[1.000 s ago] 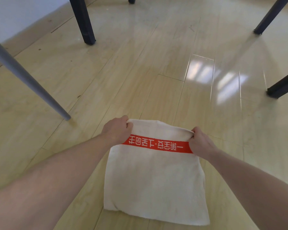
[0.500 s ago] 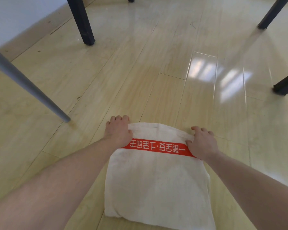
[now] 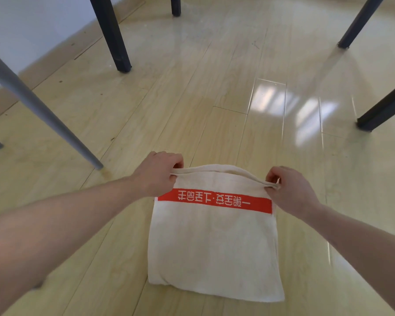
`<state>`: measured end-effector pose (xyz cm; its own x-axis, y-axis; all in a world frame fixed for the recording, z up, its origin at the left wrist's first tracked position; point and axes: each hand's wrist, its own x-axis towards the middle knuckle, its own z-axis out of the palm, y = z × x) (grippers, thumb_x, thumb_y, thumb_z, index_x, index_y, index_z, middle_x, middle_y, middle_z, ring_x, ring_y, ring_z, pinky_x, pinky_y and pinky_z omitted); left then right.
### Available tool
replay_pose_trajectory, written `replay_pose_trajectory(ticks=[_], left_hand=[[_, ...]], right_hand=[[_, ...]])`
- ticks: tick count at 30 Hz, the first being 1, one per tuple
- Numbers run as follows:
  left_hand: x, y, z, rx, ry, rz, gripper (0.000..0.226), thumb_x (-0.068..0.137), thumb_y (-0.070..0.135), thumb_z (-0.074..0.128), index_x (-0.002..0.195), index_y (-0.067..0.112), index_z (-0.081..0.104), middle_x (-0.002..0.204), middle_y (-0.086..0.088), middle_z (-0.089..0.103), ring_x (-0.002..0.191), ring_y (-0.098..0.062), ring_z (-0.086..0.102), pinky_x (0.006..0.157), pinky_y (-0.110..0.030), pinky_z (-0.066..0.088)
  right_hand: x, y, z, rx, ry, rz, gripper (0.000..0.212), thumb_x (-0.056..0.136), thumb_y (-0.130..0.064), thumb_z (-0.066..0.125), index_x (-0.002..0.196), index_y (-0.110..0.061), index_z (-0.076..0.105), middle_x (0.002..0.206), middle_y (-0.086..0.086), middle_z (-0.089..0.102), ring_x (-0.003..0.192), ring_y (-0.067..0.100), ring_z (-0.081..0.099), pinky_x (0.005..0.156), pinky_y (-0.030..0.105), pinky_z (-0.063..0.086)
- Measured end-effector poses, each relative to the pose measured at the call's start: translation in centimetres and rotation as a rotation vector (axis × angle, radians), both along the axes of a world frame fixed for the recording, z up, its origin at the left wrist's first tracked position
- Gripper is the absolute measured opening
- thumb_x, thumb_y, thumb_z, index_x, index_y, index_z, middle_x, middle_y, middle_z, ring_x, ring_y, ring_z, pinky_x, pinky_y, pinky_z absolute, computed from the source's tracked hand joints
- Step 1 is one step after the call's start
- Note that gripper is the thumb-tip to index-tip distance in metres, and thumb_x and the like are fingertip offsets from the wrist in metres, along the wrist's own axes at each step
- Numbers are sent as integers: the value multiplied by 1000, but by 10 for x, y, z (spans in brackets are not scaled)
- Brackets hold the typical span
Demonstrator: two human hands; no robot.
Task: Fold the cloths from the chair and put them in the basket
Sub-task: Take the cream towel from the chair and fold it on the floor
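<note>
A cream cloth (image 3: 214,245) with a red printed band across its far part lies folded on the wooden floor in front of me. My left hand (image 3: 156,173) pinches its far left corner. At the far right corner, my right hand (image 3: 287,190) pinches the stacked edges. The far edge is raised a little off the floor between both hands. No basket is in view.
A grey slanted leg (image 3: 39,106) stands to the left, its foot close to my left hand. Black furniture legs (image 3: 113,37) stand behind it, and others (image 3: 383,110) to the right. A wall and skirting run along the far left.
Half a second ago both hands lay flat on the cloth's far corners. Now they pinch those corners again and lift the far edge slightly.
</note>
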<state>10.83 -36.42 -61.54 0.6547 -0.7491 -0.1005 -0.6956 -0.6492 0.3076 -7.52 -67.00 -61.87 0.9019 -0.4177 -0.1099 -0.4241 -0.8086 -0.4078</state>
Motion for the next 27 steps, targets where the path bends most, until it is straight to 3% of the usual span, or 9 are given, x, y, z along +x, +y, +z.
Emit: replay_pose_trajectory(ticks=[4, 8, 16, 22, 25, 27], left_hand=[[-22, 14, 29, -30, -105, -177, 23, 84, 12, 55, 101, 28, 59, 94, 16, 48, 86, -11, 48, 77, -27, 28], [-67, 40, 42, -41, -77, -330, 21, 84, 10, 61, 97, 26, 60, 94, 15, 49, 79, -8, 41, 68, -24, 32], [-138, 80, 6, 318, 111, -363, 19, 90, 16, 56, 103, 29, 50, 104, 14, 48, 95, -10, 45, 70, -28, 40], [-168, 88, -21, 545, 215, -335, 31, 94, 8, 52, 120, 25, 51, 120, 5, 50, 100, -16, 50, 78, -34, 49], [-172, 82, -18, 559, 271, -301, 33, 93, 33, 55, 124, 28, 49, 122, 7, 49, 103, -15, 51, 82, -33, 49], [-174, 73, -13, 452, 251, -278, 38, 90, 44, 53, 124, 28, 49, 124, 9, 47, 106, -13, 48, 85, -32, 47]], right_hand=[[-37, 7, 23, -4, -39, 113, 26, 77, -6, 66, 78, -29, 56, 81, -14, 56, 83, 12, 50, 64, 30, 40], [-85, 22, 32, -29, 66, 268, 30, 76, -5, 67, 81, -31, 52, 84, -18, 52, 85, 10, 49, 66, 30, 47], [-155, 51, -2, -30, 304, 530, 21, 83, -17, 61, 95, -33, 55, 95, -20, 50, 90, 4, 44, 72, 21, 43], [-177, 70, -22, -2, 446, 547, 22, 93, -21, 54, 111, -33, 60, 113, -18, 54, 105, 7, 54, 84, 22, 47], [-175, 71, -25, 27, 514, 465, 27, 87, -31, 56, 114, -35, 61, 113, -19, 56, 106, 7, 58, 86, 23, 48], [-171, 71, -30, 128, 423, 201, 26, 85, -36, 63, 111, -34, 62, 109, -18, 59, 98, 7, 60, 86, 27, 51]])
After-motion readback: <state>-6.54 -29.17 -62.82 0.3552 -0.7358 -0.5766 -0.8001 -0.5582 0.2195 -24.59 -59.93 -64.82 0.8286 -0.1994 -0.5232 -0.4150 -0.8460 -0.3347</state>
